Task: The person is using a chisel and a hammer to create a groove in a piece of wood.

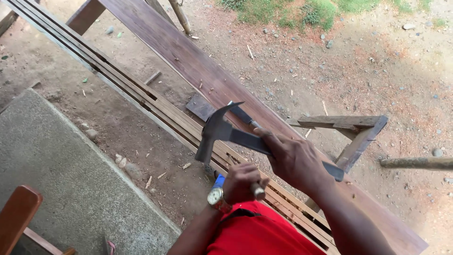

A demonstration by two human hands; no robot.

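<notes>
A dark steel claw hammer [222, 130] with a flat dark handle is held raised above a run of narrow wooden slats [155, 106]. Its head sits at about ten o'clock from the person's right hand [295, 158], and the handle's long axis runs from that head down toward four o'clock, its butt end poking out past the wrist. The striking face points down toward the slats; the curved claw points up toward one o'clock. The right hand's grip is wrapped tight around the handle near its middle.

Directly below the hammer head, at about six o'clock from it, the left hand [243, 182] is closed around a small wooden-handled tool [258, 191], with something blue [219, 180] showing at its side. What the tool's tip is touching is hidden by the fist. The left hand is the nearer of the two to the slats and lies under the hammer's path. A metal wristwatch [215, 197] sits on that wrist.

A broad brown plank [188, 61] lies beside the slats, running from eleven o'clock to five o'clock. A second dark-handled tool [243, 114] rests on it just behind the hammer. Farther out, a wooden trestle frame [351, 130] stands at three o'clock, a grey concrete slab [61, 174] lies at eight o'clock, and bare gravelly earth [377, 61] is beyond.
</notes>
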